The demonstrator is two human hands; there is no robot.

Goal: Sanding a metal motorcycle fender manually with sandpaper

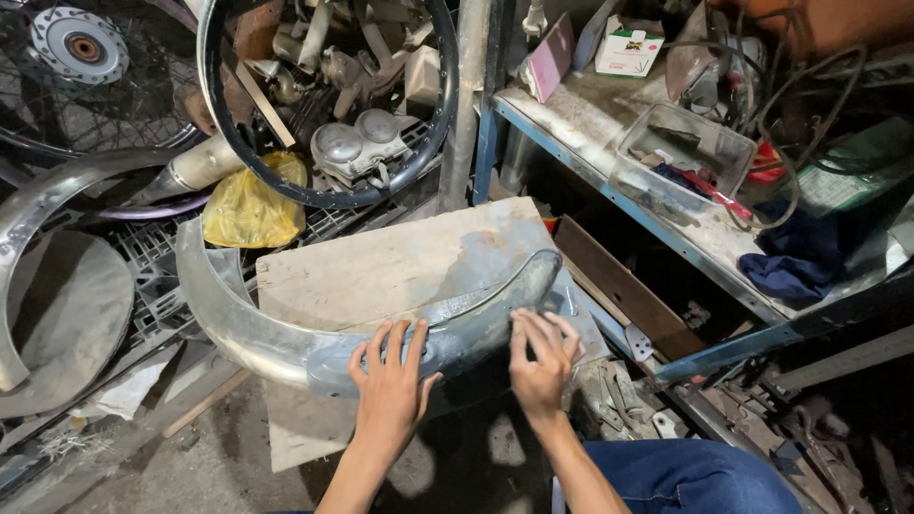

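A curved metal mudguard [257, 328], shiny at its left and dull blue-grey at its right, lies across a worn wooden board [381, 271]. My left hand [392, 381] rests flat on the mudguard's near edge with fingers spread. My right hand [541, 357] presses on the blue-grey part near its right end, fingers bent, perhaps over something small that I cannot make out. My knee in blue jeans [685, 476] shows at the bottom right.
A black wheel rim [324, 195] leans behind the board, with a yellow bag [252, 205], gauges [357, 143] and metal parts. A spoked wheel [76, 57] is at the top left. A blue-framed shelf [609, 195] at the right holds a clear tray [681, 157], boxes, cables and a dark cloth [795, 262].
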